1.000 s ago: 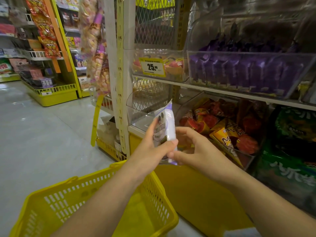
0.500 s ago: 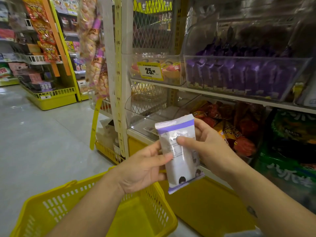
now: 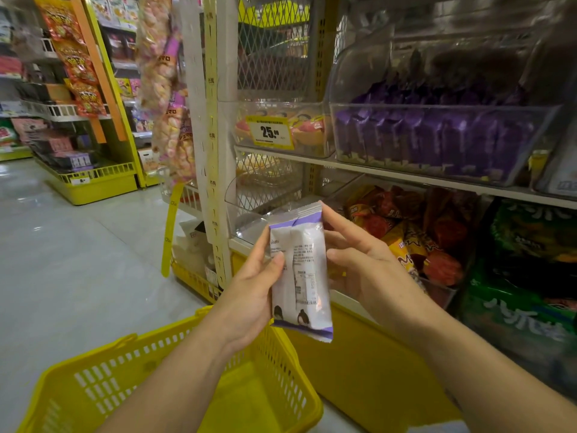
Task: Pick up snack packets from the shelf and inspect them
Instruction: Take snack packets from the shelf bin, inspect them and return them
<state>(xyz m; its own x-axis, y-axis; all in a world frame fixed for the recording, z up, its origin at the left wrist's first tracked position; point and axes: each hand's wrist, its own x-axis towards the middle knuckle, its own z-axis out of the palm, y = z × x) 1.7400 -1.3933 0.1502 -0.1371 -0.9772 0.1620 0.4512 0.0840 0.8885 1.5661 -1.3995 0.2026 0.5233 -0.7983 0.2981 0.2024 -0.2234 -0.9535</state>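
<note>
I hold the snack packet [image 3: 299,273] upright above the near yellow basket [image 3: 93,379], left hand [image 3: 249,295] curled round its left edge and right hand [image 3: 359,270] pinching its right, so the printed back faces me for reading.

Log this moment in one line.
phase: inspect | snack packet: upright, printed back showing | left hand: holds it | right hand: holds it
</note>
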